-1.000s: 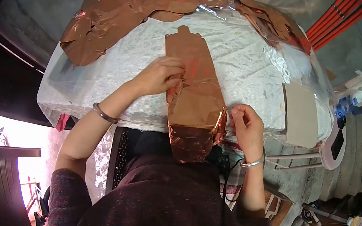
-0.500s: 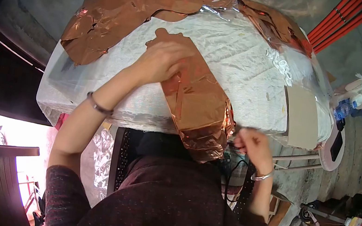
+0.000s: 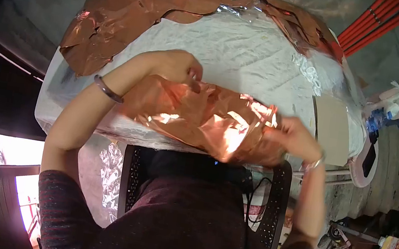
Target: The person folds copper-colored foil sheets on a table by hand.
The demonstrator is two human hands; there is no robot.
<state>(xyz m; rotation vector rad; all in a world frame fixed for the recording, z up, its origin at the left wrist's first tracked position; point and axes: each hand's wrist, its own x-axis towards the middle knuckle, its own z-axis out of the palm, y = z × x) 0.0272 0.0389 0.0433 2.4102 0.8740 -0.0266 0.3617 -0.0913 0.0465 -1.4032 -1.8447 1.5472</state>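
A copper-coloured foil piece [image 3: 195, 116], shiny and creased, is stretched sideways over the near edge of the table between my hands. My left hand [image 3: 179, 67] is closed on its upper edge, fingers curled and thumb inward. At its right end, my right hand [image 3: 296, 137] grips the foil and is slightly blurred by motion. The foil's left end passes behind my left forearm. Beneath it lies the white cloth [image 3: 248, 72] covering the table.
More copper-coloured foil pieces [image 3: 122, 20] lie along the table's far and left edges, with clear plastic film [image 3: 237, 9] among them. A white cord bundle [image 3: 308, 71] and a beige board [image 3: 333, 129] are at the right. Red poles [image 3: 374, 24] stand beyond.
The foil has swung from a slanting position to lie crosswise. My right hand has moved up and taken its right end. My left hand has come slightly nearer me.
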